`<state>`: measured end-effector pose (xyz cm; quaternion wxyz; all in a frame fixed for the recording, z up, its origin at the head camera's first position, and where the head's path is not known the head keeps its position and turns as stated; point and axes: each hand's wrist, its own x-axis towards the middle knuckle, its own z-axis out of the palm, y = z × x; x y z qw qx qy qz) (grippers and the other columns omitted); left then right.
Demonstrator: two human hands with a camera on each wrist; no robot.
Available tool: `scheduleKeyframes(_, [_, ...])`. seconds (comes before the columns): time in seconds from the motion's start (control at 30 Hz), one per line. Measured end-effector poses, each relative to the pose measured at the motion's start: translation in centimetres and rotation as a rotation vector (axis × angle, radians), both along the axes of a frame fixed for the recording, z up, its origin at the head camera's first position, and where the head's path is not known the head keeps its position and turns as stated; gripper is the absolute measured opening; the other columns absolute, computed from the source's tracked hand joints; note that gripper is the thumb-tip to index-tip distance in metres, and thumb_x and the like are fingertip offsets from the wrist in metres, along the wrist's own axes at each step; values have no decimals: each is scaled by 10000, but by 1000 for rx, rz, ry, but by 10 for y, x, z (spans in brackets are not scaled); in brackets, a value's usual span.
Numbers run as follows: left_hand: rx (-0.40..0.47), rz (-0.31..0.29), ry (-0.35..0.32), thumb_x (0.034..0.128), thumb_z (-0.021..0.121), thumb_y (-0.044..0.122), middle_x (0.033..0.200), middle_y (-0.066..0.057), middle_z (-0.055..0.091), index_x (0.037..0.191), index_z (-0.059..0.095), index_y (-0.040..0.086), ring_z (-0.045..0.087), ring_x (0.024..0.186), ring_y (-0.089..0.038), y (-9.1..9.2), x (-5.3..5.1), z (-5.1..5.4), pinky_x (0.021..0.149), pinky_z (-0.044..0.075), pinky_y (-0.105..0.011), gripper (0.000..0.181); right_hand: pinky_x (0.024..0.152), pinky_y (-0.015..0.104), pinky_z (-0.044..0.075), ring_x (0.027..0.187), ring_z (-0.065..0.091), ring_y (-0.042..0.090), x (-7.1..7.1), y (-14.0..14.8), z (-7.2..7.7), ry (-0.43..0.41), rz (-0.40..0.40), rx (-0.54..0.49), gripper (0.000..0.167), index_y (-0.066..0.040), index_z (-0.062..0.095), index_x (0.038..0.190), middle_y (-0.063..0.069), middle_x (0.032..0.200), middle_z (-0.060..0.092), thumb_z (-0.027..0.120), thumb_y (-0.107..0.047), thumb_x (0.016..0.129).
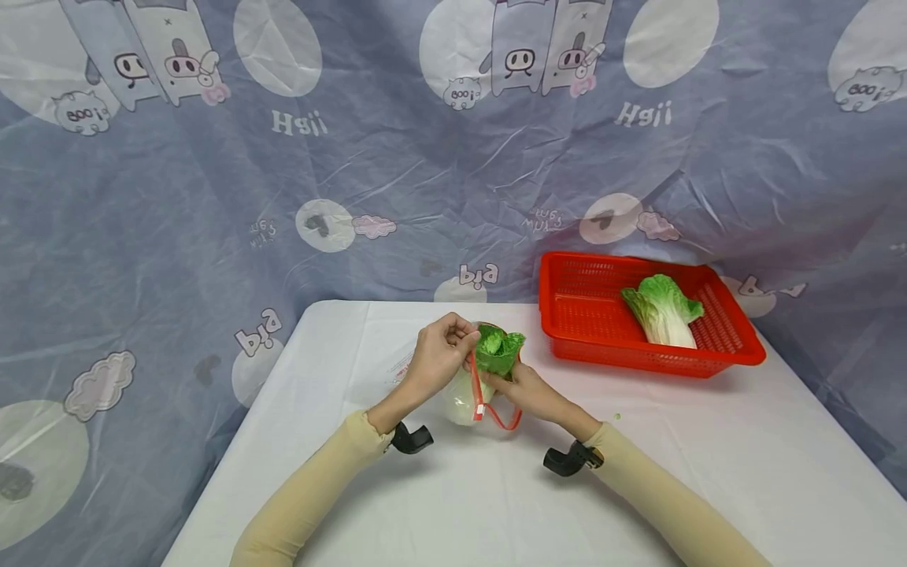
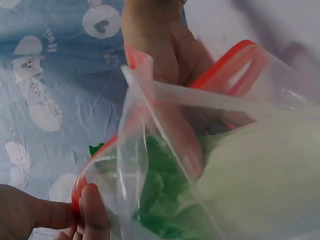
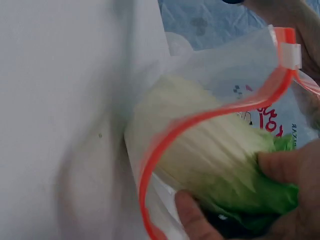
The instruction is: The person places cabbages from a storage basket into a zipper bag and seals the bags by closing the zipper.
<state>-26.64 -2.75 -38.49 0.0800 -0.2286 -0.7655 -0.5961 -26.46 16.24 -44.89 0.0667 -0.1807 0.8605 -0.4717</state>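
Note:
A clear zip bag with a red rim (image 1: 477, 386) is at the middle of the table, with a napa cabbage (image 1: 499, 346) partly inside it. The cabbage's pale base (image 3: 175, 110) lies in the bag, green leaves toward its mouth. My left hand (image 1: 439, 358) pinches the red rim between thumb and finger, as the left wrist view shows. Reaching in at the mouth, my right hand (image 3: 292, 180) grips the cabbage by its leafy end, thumb on one side and a finger on the other. A white slider (image 3: 291, 56) sits on the rim.
A red plastic basket (image 1: 602, 354) stands at the table's back right, holding another napa cabbage (image 1: 662, 311). A small green scrap (image 1: 617, 416) lies on the white table (image 1: 453, 504). Behind the table hangs a printed blue-grey cloth (image 1: 397, 165).

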Motion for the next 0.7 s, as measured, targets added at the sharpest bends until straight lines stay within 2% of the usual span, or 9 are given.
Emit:
scheduleKeyframes(0.1, [-17, -13, 17, 929, 640, 111, 717, -116, 628, 930, 632, 54, 590, 489, -194, 1, 1, 1, 485, 539, -365, 58, 716, 309, 554, 782, 702, 177, -1, -5, 3, -1, -92, 50, 420, -44, 597, 1201, 93, 926, 724, 593, -379, 947])
scheduleKeyframes(0.17, [-24, -22, 21, 932, 635, 115, 714, -102, 624, 931, 632, 65, 592, 493, -192, 1, 1, 2, 480, 536, -338, 50, 623, 270, 533, 692, 698, 151, 0, -8, 6, 2, -150, 84, 407, -44, 635, 1106, 69, 804, 725, 615, -407, 922])
scheduleKeyframes(0.23, [-23, -19, 17, 932, 634, 121, 722, -90, 624, 932, 634, 69, 595, 499, -184, 0, 1, 3, 484, 539, -340, 53, 557, 251, 517, 640, 688, 131, 1, -9, 10, 7, -170, 99, 361, -37, 661, 1019, 49, 734, 715, 648, -377, 898])
scheduleKeyframes(0.3, [-20, -3, 16, 929, 638, 124, 735, -84, 625, 929, 635, 68, 595, 499, -184, -1, 0, 4, 487, 543, -366, 56, 503, 228, 471, 586, 640, 100, 2, -8, 15, 21, -143, 131, 284, -39, 669, 916, 22, 677, 683, 686, -318, 861])
scheduleKeyframes(0.37, [-14, 18, 14, 925, 645, 130, 746, -81, 629, 926, 639, 70, 592, 493, -188, -3, 0, 4, 486, 541, -392, 60, 538, 248, 526, 605, 665, 134, 5, -4, 23, -37, -62, 103, 241, 4, 635, 863, 51, 688, 695, 716, -222, 840])
scheduleKeyframes(0.43, [-12, 34, 12, 924, 650, 142, 748, -79, 634, 924, 643, 76, 593, 489, -195, -5, -1, 4, 489, 540, -412, 67, 590, 302, 575, 628, 690, 202, 8, 2, 32, -109, 14, 66, 239, 67, 626, 935, 114, 734, 710, 709, -135, 838])
scheduleKeyframes(0.53, [-13, 45, 2, 925, 653, 161, 752, -79, 641, 930, 651, 88, 596, 488, -208, -8, -1, 4, 493, 538, -416, 73, 624, 402, 593, 665, 723, 298, 13, 12, 49, -192, 27, 12, 246, 122, 630, 1009, 196, 792, 722, 696, -58, 854])
scheduleKeyframes(0.6, [-11, 44, -6, 926, 652, 168, 757, -79, 642, 934, 653, 93, 598, 494, -214, -9, -1, 5, 500, 540, -416, 76, 566, 396, 587, 578, 702, 275, 13, 17, 57, -146, -52, 46, 215, 87, 657, 990, 198, 744, 709, 693, -84, 865])
scheduleKeyframes(0.7, [-11, 37, -12, 925, 651, 164, 758, -82, 642, 933, 652, 94, 597, 494, -220, -10, -1, 5, 503, 540, -414, 70, 491, 379, 567, 475, 658, 218, 8, 22, 63, -49, -194, 100, 232, 30, 590, 932, 176, 691, 679, 710, -157, 864])
